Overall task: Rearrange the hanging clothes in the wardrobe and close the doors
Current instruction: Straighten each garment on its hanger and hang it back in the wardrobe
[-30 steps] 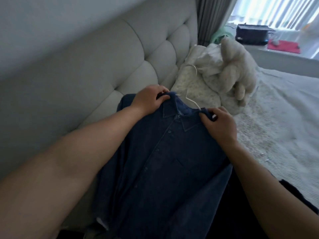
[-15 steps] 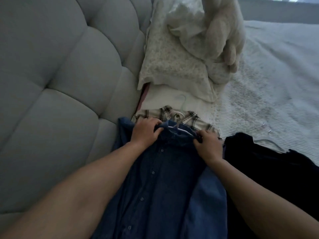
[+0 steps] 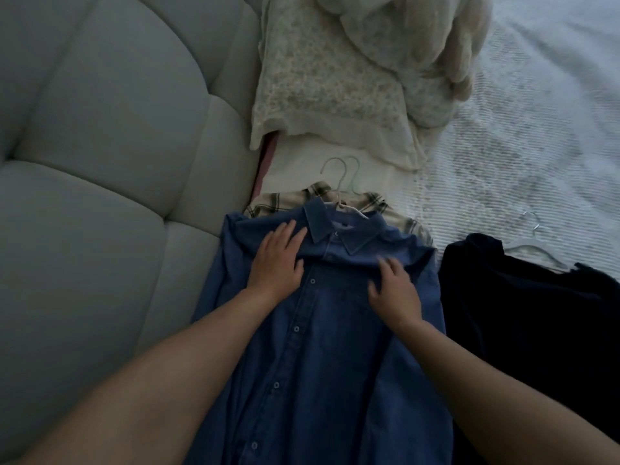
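You're in a bedroom — tufted headboard (image 3: 100, 169) at left, lace pillow (image 3: 322, 88) and white bedspread (image 3: 536, 135) upper right.

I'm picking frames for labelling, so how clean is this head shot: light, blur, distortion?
Head view: dim and bluish, no glare; the dark garment at right loses nearly all detail. The right hand is smeared by motion blur at its fingers; the left hand and denim shirt are sharper. Wide-angle bending curves the tufted headboard.
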